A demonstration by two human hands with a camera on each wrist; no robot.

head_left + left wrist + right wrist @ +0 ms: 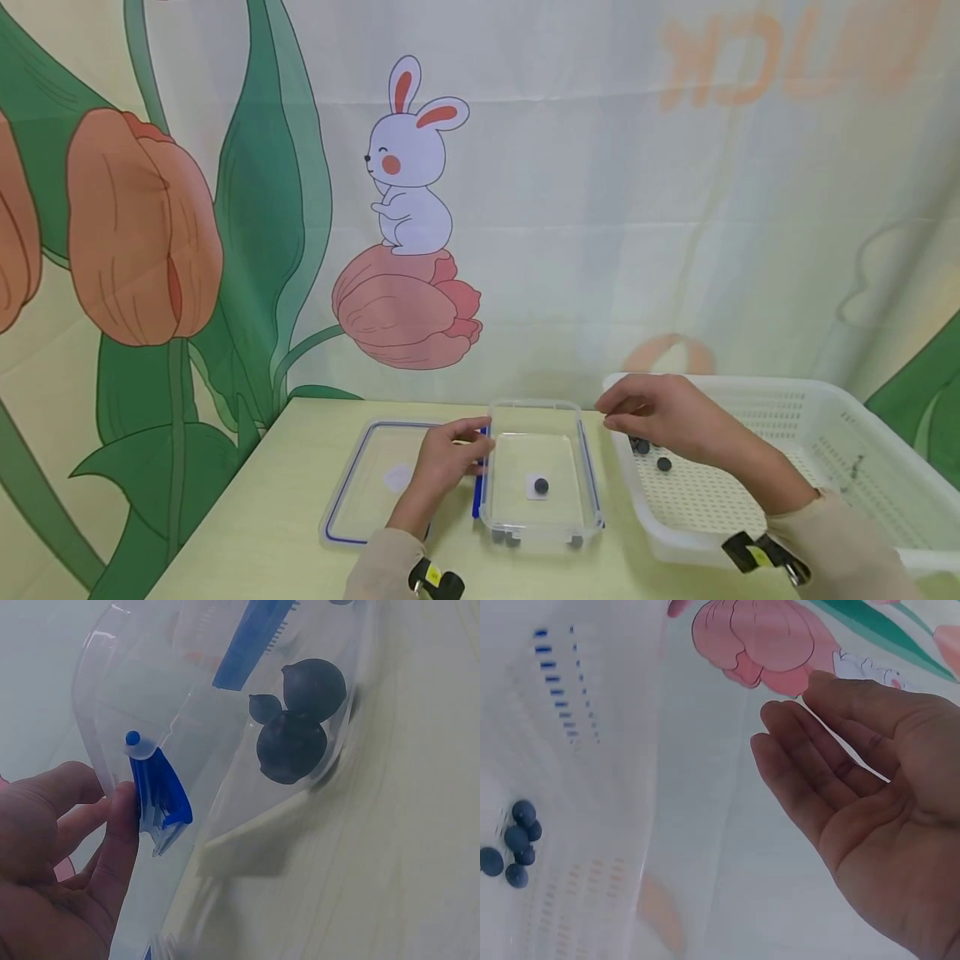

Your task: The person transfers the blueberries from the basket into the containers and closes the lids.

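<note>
A cloth point(547, 250) printed with tulips and a rabbit is hung behind a pale yellow table point(247, 517), whose far edge is set close to it. A clear box point(590, 475), uncovered and facing upward, is placed between a lid point(363, 500), laid flat toward the table's far-left corner, and a white basket point(686, 547) toward the right. Dark balls are held in both: one ball point(542, 486) is seen over a white patch about mid-box, others are seen low by its near wall, and more balls point(664, 464) are gathered by the basket's left wall. The box's long axis is pointed from the near side toward the table's far edge. Its left wall is pinched between thumb and fingers by the left hand point(446, 457), beside a hanging blue clip point(161, 795). The right hand point(671, 417) is held above the basket's left rim, fingers loosely bent and parted, with nothing seen in them. Part of the lid is hidden by the left arm; the basket is cut off at right. Through the box wall, the balls' outlines are distorted and their count is hard to tell.
</note>
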